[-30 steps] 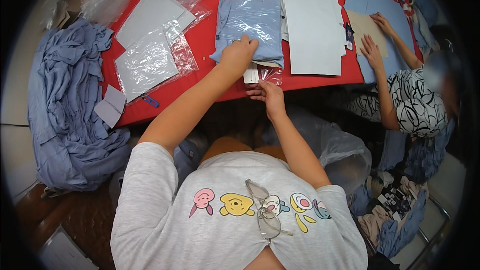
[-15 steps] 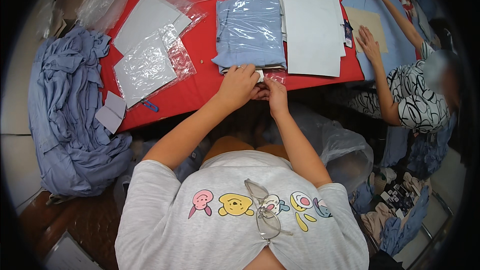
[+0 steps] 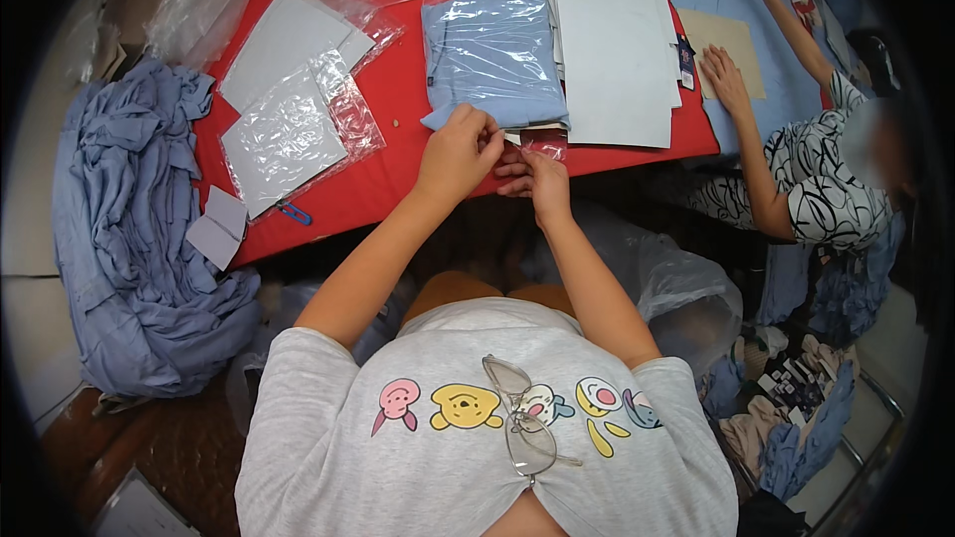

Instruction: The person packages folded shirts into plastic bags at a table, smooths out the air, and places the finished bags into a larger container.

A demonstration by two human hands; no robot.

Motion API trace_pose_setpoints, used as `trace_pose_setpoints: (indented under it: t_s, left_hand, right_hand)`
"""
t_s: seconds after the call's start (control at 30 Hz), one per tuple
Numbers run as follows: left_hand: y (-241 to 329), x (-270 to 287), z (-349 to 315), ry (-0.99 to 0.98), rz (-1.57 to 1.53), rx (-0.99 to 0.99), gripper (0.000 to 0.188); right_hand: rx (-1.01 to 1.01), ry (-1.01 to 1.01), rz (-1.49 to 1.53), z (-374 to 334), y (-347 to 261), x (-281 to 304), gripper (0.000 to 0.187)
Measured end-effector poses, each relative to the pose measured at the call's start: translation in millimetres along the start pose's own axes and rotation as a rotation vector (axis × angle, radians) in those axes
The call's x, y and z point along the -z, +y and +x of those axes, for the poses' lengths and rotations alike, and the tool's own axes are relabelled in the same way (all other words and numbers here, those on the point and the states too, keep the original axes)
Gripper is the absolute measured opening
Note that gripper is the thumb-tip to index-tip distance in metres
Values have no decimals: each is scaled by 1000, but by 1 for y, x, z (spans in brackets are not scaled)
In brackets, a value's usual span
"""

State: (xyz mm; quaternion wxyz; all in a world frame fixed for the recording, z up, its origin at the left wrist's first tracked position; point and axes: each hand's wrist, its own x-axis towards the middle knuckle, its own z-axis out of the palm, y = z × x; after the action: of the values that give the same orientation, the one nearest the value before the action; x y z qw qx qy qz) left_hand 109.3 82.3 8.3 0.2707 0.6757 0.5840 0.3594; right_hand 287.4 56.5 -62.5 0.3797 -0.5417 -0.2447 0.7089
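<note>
A folded light-blue garment point(image 3: 487, 55) lies inside a clear plastic bag point(image 3: 545, 142), its near end at the table's front edge. My left hand point(image 3: 458, 152) is at the near left corner of the bundle, its fingers bent over the bag's near edge and closed on the film. Beside it my right hand point(image 3: 540, 184) pinches the bag's near end between thumb and forefinger, the other fingers loosely bent to the left. A dark reddish patch and a small white piece show through the film between the hands.
Grey-white boards point(image 3: 607, 50) are stacked right of the bag. More sheets point(image 3: 284, 154) under clear film lie left, near a blue clip point(image 3: 295, 212). Crumpled blue garments point(image 3: 129, 239) hang at the left edge. A co-worker's hand point(image 3: 726, 80) rests on a beige sheet point(image 3: 731, 40) at right.
My left hand has moved slightly left and up, away from the right hand. The right hand's fingers have spread a little, and more of the bag's near end shows between them.
</note>
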Motion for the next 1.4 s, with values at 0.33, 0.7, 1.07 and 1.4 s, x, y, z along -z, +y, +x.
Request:
trace_pose_setpoints:
  t_s: [0.33, 0.7, 1.07, 1.4]
  left_hand:
    - [5, 6, 17, 88, -309, 161, 14]
    - [-32, -17, 2, -167, 453, -486, 49]
    - [-45, -34, 52, 58, 500, -364, 58]
    - [-74, 18, 30, 75, 402, -317, 29]
  right_hand:
    - [8, 99, -97, -7, 3, 10, 39]
    - [6, -65, -91, -12, 24, 14, 33]
    - [-90, -139, -140, -20, 29, 20, 37]
    - [-170, -234, -177, -56, 14, 24, 35]
